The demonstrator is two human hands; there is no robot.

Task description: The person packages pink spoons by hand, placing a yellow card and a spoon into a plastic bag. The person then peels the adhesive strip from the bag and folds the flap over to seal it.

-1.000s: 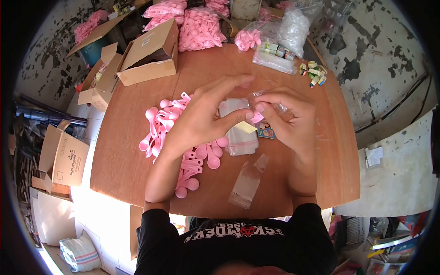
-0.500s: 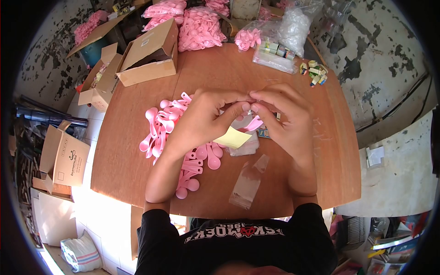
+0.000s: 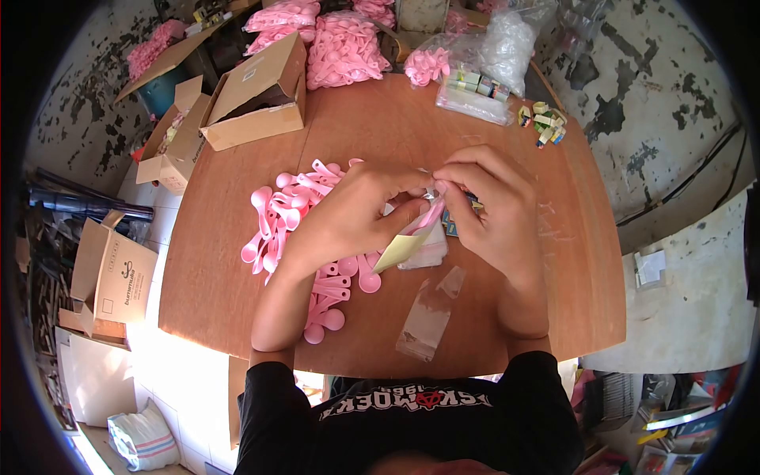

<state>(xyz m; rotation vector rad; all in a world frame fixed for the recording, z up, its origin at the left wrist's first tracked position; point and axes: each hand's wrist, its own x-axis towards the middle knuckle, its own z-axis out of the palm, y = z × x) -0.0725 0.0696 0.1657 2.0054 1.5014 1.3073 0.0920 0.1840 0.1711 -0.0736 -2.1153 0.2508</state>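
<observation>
My left hand (image 3: 364,206) is closed on a small clear plastic bag, its thumb and fingers pinching near the top. Inside or against this bag are a pink measuring spoon (image 3: 430,216), mostly hidden by the fingers, and a folded pale yellow paper (image 3: 398,252). My right hand (image 3: 496,207) pinches the bag's upper edge, fingertips meeting the left ones. Below the hands lie a stack of clear bags (image 3: 428,253) and a partly covered blue printed card (image 3: 451,225). Pink spoons (image 3: 277,207) are piled by my left forearm. One flat clear bag (image 3: 431,317) lies nearer my body.
An open cardboard box (image 3: 257,119) stands at the table's back left. Behind it are bulging bags of pink spoons (image 3: 347,51). Packs of clear bags (image 3: 475,105) and small folded papers (image 3: 546,124) lie at the back right. More cartons (image 3: 123,269) sit left of the table.
The yellow paper and pink spoon have tilted more upright between my hands. The right hand's fingers have shifted slightly, and more of the blue card shows.
</observation>
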